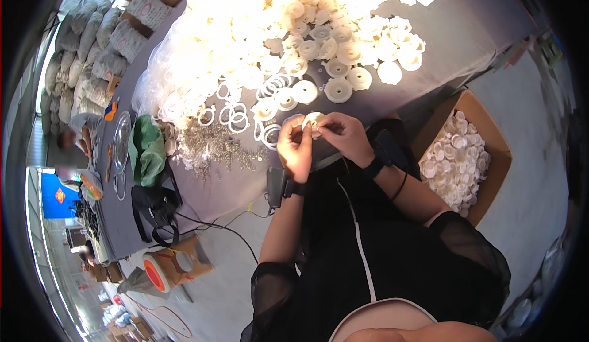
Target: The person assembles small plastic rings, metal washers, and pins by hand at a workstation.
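Just over the table's near edge, a round white plastic cap (313,121) is held between my two hands. My left hand (295,148) grips its left side, thumb raised against it. From the right, my right hand (347,136) pinches the cap's edge; whether a small part sits in those fingertips is too small to tell. White rings (238,120) and more round white caps (338,89) lie right beyond my hands. To the left spreads a heap of small metal pieces (215,147), too fine to name.
A cardboard box (496,176) full of white plastic parts stands at my right. A large, glare-washed pile of white parts covers the far table. Left are a green bag (147,150), a black bag (156,210) and an orange-topped stool (157,272). Stacked sacks (92,47) and people are farther off.
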### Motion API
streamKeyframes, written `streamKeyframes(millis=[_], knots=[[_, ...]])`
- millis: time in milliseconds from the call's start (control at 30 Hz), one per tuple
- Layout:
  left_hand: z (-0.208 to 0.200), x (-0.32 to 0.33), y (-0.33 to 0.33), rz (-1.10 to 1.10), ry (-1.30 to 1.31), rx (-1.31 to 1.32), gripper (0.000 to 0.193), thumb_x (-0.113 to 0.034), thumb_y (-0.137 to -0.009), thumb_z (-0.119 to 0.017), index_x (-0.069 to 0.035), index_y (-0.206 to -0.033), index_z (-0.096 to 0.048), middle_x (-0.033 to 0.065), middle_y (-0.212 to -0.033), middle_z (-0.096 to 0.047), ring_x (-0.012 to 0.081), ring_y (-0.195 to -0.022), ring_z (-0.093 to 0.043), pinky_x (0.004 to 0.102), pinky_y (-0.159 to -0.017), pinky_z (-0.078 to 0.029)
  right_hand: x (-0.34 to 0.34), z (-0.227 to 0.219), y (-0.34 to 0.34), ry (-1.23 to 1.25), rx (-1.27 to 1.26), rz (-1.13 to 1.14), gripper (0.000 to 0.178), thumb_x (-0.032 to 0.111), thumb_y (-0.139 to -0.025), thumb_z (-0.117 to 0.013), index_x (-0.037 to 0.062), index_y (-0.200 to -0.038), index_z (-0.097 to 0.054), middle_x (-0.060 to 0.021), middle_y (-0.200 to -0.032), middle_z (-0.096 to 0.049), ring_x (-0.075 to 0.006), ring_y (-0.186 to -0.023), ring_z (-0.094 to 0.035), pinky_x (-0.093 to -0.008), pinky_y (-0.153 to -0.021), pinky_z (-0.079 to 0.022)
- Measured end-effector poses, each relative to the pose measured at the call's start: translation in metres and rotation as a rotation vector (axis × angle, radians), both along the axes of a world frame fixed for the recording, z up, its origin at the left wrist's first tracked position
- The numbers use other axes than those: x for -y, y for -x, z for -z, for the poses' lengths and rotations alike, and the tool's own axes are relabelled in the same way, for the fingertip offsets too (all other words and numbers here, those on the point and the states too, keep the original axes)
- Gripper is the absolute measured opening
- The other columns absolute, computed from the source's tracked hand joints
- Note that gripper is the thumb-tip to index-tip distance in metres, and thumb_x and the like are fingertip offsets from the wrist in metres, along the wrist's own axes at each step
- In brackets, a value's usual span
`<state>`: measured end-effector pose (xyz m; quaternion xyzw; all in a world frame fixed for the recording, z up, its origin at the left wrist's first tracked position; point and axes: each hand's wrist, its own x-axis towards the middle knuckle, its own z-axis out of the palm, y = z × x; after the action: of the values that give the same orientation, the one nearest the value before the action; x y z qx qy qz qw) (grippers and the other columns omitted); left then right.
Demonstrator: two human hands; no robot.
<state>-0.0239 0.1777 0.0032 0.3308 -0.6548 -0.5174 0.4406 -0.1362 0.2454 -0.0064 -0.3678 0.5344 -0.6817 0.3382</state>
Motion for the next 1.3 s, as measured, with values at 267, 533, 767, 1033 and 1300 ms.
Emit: streamKeyframes(millis=[267,533,767,1033,1300], knots=[[-0.014,0.049,-0.016,-0.212,0.567,0.352,0.012,-0.003,-0.077,-0.061,-0.003,-0.089,-0.063,0.014,-0.089,-0.061,0.0293,-0.082,-0.06,0.0353,-0.074,-0.048,0.005,-0.001,0.007,-0.067,0.221,-0.113,0.005,0.002,-0.083,-0.058,0.0027,-0.088,-0.058,0.0013,-0.074,-0.058,-0.0027,-0.062,-0.052,-0.0172,-0.054,-0.043],[-0.027,0.063,-0.041,-0.221,0.626,0.925,0.014,-0.011,-0.073,-0.066,-0.007,-0.086,-0.069,0.0119,-0.079,-0.057,0.0281,-0.081,-0.055,0.0375,-0.075,-0.045,0.006,-0.003,0.01,-0.035,0.243,-0.143,0.006,0.002,-0.082,-0.06,0.0027,-0.088,-0.058,0.0016,-0.075,-0.058,-0.0032,-0.063,-0.052,-0.0173,-0.056,-0.043],[-0.036,0.055,-0.035,-0.147,0.68,0.585,0.02,0.0,-0.069,-0.066,-0.005,-0.089,-0.067,0.0102,-0.085,-0.059,0.0264,-0.084,-0.056,0.035,-0.078,-0.045,0.006,-0.01,0.01,0.058,0.434,-0.244,0.01,0.002,-0.082,-0.061,0.0012,-0.092,-0.059,-0.0044,-0.081,-0.061,-0.0079,-0.069,-0.057,-0.0216,-0.062,-0.049],[-0.037,0.029,-0.033,0.18,0.376,0.192,0.019,0.003,-0.077,-0.065,-0.001,-0.096,-0.065,0.0099,-0.095,-0.062,0.0157,-0.084,-0.059,0.026,-0.074,-0.048,0.017,-0.019,0.002,0.021,0.578,-0.406,0.014,0.007,-0.084,-0.06,0.0007,-0.097,-0.06,-0.0057,-0.083,-0.062,-0.0107,-0.07,-0.06,-0.0242,-0.063,-0.052],[-0.036,0.026,-0.033,0.18,0.379,0.135,0.019,0.004,-0.076,-0.065,-0.001,-0.094,-0.064,0.0087,-0.098,-0.061,0.0143,-0.085,-0.057,0.0252,-0.076,-0.045,0.013,-0.013,0.007,-0.046,0.8,-0.519,0.012,0.011,-0.084,-0.062,0.0041,-0.094,-0.06,-0.0041,-0.08,-0.06,-0.0103,-0.068,-0.059,-0.0266,-0.064,-0.053]])
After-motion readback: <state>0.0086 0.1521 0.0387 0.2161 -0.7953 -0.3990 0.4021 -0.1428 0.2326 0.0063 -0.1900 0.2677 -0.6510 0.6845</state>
